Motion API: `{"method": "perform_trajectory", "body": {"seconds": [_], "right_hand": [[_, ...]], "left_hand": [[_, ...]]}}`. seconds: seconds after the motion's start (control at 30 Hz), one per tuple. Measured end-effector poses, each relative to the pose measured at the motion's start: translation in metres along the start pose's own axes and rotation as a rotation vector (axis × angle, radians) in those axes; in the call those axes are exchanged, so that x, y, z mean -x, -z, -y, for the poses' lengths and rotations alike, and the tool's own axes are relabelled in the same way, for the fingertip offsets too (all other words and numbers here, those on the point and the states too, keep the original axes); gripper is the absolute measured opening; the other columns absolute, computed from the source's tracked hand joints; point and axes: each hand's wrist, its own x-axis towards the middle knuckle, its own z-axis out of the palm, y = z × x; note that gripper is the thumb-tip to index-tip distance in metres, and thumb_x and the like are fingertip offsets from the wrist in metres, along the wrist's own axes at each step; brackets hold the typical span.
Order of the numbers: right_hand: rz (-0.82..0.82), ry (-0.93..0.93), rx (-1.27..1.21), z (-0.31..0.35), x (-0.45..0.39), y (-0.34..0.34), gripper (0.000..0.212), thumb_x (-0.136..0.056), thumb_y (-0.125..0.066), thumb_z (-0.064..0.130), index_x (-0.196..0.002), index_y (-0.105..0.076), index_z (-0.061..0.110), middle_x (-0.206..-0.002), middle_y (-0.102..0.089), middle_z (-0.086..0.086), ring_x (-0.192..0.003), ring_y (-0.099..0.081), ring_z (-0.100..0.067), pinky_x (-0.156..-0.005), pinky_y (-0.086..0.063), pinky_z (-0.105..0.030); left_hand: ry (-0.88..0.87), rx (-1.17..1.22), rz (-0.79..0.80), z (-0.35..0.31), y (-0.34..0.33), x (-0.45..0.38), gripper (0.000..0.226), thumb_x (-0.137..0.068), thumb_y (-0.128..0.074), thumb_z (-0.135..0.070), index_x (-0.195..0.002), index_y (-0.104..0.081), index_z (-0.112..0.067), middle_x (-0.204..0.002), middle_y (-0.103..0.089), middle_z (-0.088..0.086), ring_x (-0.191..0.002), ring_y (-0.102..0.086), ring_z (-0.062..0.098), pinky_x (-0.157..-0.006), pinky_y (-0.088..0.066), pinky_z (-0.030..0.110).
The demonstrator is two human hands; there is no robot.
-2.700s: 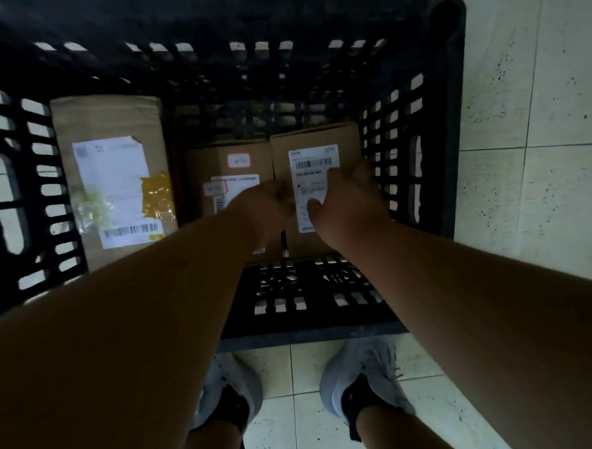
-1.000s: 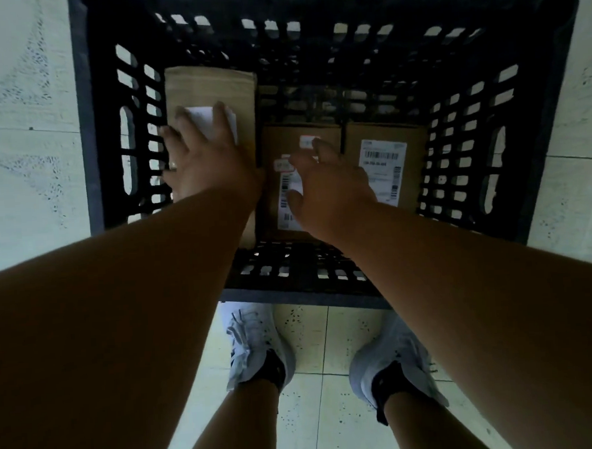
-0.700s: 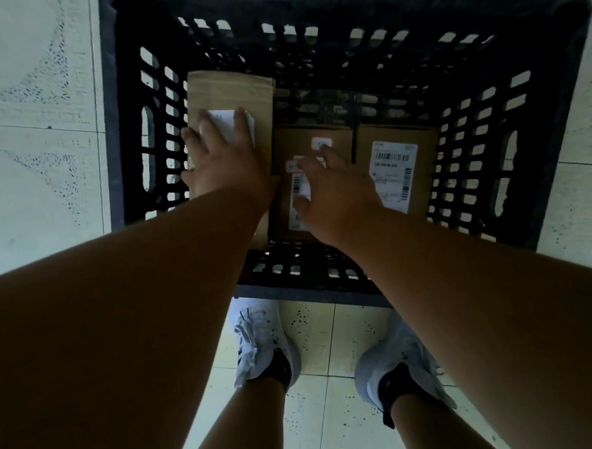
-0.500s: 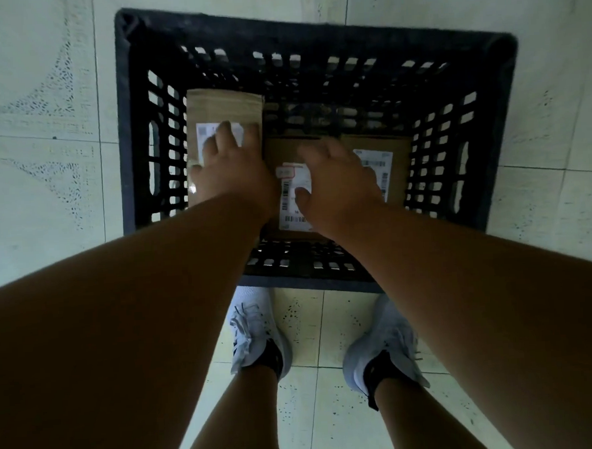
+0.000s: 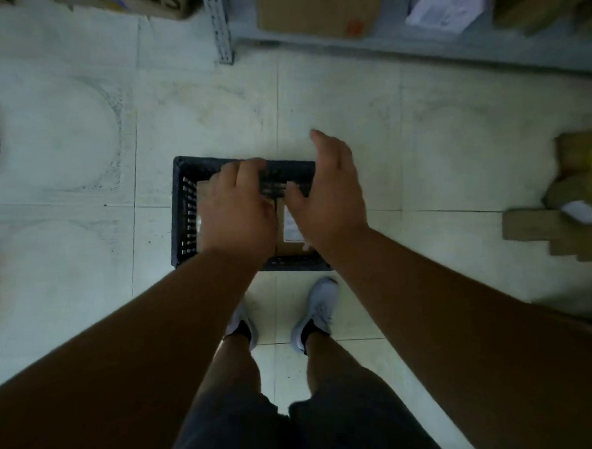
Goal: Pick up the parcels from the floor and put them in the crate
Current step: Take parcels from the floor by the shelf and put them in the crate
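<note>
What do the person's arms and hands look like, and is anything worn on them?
Both forearms are bare up to the frame edge, with no sleeves in view. The left hand and right hand carry no gloves. I see no watch, ring or bracelet, though the picture is dim and slightly blurred.

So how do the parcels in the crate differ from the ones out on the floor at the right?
The parcels in the crate lie inside the black crate, mostly hidden behind the left hand and right hand; the floor parcels lie in plain sight. The crate ones sit side by side; the floor ones are heaped loosely, overlapping. Both are brown cardboard with white labels.
</note>
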Motion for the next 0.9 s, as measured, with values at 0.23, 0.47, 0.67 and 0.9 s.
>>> {"method": "perform_trajectory", "body": {"seconds": [0.23, 0.47, 0.67, 0.9], "right_hand": [[-0.194, -0.002, -0.215, 0.068, 0.073, 0.179, 0.073, -0.091, -0.067, 0.026, -0.153, -0.029, 0.021, -0.154, -0.035, -0.002, -0.136, -0.044, -0.017, -0.108, -0.045, -0.041], [-0.442, -0.012, -0.338, 0.102, 0.136, 0.297, 0.067, -0.091, -0.069, 0.032, -0.148, -0.034, 0.033, -0.149, -0.042, 0.013, -0.123, -0.049, -0.001, -0.093, -0.042, -0.018], [-0.659, -0.132, -0.518, 0.125, 0.216, 0.325, 0.082, -0.089, -0.073, 0.025, -0.153, -0.023, 0.039, -0.142, -0.044, 0.012, -0.117, -0.054, -0.001, -0.098, -0.052, -0.031], [-0.829, -0.264, -0.558, 0.120, 0.293, 0.317, 0.087, -0.087, -0.075, 0.027, -0.153, -0.020, 0.043, -0.140, -0.045, 0.013, -0.116, -0.055, 0.000, -0.089, -0.050, -0.023]], "left_hand": [[-0.120, 0.287, -0.043, -0.128, 0.135, 0.050, 0.037, -0.093, -0.055, -0.010, -0.129, -0.055, -0.021, -0.123, -0.056, -0.004, -0.109, -0.053, 0.013, -0.088, -0.047, 0.030], [-0.217, 0.594, -0.023, -0.221, 0.211, 0.093, 0.023, -0.098, -0.055, -0.024, -0.116, -0.057, -0.037, -0.109, -0.058, -0.021, -0.095, -0.056, -0.004, -0.068, -0.040, 0.007], [-0.446, 0.646, 0.156, -0.243, 0.255, 0.119, 0.018, -0.099, -0.053, -0.025, -0.111, -0.058, -0.036, -0.100, -0.061, -0.019, -0.084, -0.056, -0.008, -0.059, -0.043, 0.004], [-0.601, 0.681, 0.383, -0.264, 0.241, 0.162, 0.018, -0.097, -0.048, -0.030, -0.110, -0.058, -0.037, -0.101, -0.066, -0.019, -0.091, -0.065, 0.004, -0.077, -0.054, 0.021]]}}
